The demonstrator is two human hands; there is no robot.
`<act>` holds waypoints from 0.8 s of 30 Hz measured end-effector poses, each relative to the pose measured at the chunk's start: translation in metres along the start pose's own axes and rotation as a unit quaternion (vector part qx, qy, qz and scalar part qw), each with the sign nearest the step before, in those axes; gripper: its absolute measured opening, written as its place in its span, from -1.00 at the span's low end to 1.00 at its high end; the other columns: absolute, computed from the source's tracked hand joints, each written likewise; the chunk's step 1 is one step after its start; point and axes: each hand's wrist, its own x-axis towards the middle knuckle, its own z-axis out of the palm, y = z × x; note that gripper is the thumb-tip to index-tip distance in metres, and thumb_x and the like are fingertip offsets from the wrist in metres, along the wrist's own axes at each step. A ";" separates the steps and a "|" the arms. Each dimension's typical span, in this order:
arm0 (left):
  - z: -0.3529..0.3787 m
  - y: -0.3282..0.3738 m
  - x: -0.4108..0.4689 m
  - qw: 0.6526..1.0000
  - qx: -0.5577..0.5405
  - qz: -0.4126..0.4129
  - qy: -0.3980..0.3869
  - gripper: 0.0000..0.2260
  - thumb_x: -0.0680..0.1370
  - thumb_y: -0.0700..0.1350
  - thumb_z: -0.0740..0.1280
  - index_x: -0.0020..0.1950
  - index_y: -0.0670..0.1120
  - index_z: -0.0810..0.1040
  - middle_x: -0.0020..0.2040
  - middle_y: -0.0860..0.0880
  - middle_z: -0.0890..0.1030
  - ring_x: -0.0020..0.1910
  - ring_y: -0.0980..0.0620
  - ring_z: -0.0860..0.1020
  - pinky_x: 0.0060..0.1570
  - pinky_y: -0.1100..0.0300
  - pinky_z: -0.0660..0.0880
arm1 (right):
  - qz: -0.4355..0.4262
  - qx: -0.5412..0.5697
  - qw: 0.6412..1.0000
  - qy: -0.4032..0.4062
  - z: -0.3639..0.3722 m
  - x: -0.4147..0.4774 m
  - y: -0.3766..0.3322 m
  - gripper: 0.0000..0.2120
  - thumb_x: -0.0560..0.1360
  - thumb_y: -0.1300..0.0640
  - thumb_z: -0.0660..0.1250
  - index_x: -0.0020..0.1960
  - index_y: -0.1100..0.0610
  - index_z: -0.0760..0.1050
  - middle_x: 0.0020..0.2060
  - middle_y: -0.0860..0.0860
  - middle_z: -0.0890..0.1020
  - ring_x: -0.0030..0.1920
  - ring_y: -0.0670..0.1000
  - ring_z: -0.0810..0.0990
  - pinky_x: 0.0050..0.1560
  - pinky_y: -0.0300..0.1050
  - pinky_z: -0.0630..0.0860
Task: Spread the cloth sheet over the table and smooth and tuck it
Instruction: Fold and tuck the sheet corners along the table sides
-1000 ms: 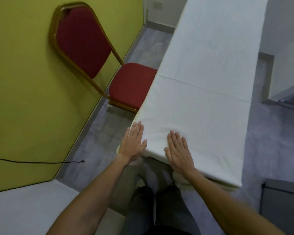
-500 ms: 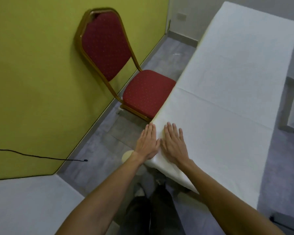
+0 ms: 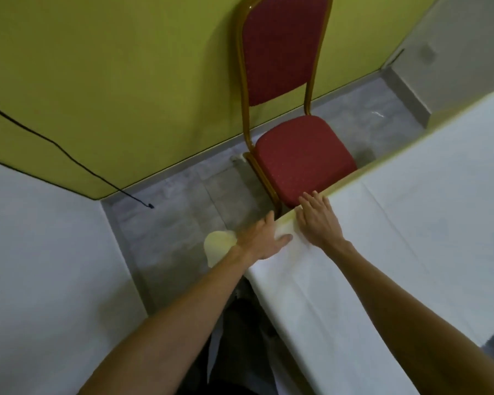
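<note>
The white cloth sheet point(image 3: 397, 238) lies over the long table, whose pale yellow edge point(image 3: 351, 181) shows along the left side. My right hand point(image 3: 318, 220) lies flat on the sheet near that edge, fingers spread and pointing toward the chair. My left hand point(image 3: 264, 238) wraps the table's near left corner. Its thumb is on top of the sheet and its fingers go down over the side, out of sight. Creases run through the sheet between my forearms.
A red padded chair point(image 3: 303, 158) with a gold frame stands against the table's left edge, backed by a yellow-green wall. A black cable point(image 3: 69, 155) hangs to the grey floor. A pale yellow rounded thing point(image 3: 218, 246) sits below my left wrist. A white wall is at left.
My view has swung left toward the chair. My left hand has slid off the top and over the corner edge. My right hand has moved left to the table's side edge.
</note>
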 end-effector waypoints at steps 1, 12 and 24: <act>0.001 0.007 0.008 0.999 -0.026 -0.016 -0.016 -0.24 0.55 0.35 0.19 0.57 -0.09 0.13 0.47 -0.15 0.39 0.38 -0.19 0.44 0.29 -0.10 0.42 | -0.041 -0.024 0.999 -0.013 -0.004 0.010 0.004 -0.59 0.68 0.01 -0.04 0.30 0.11 0.50 0.34 0.05 0.54 0.40 0.18 0.43 0.53 0.18 0.16; 0.016 -0.068 -0.020 0.984 -0.135 -0.043 -0.105 -0.16 0.40 0.55 0.11 0.52 0.06 0.28 0.42 -0.01 0.46 0.29 -0.02 0.49 0.27 -0.04 0.49 | -0.088 -0.049 0.995 0.024 0.003 0.016 0.005 -0.47 0.63 -0.08 -0.14 -0.22 0.04 0.54 -0.23 -0.03 0.65 -0.07 0.05 0.59 0.43 0.16 0.27; 0.017 -0.095 -0.060 0.990 -0.129 0.036 -0.034 -0.40 0.44 -0.12 0.42 0.46 -0.07 0.33 0.25 -0.06 0.53 0.18 -0.04 0.51 0.14 0.06 0.51 | -0.098 0.023 0.992 0.076 0.025 -0.035 -0.064 -0.56 0.65 -0.03 0.07 0.39 0.17 0.47 0.40 0.11 0.49 0.48 0.13 0.33 0.56 0.18 0.06</act>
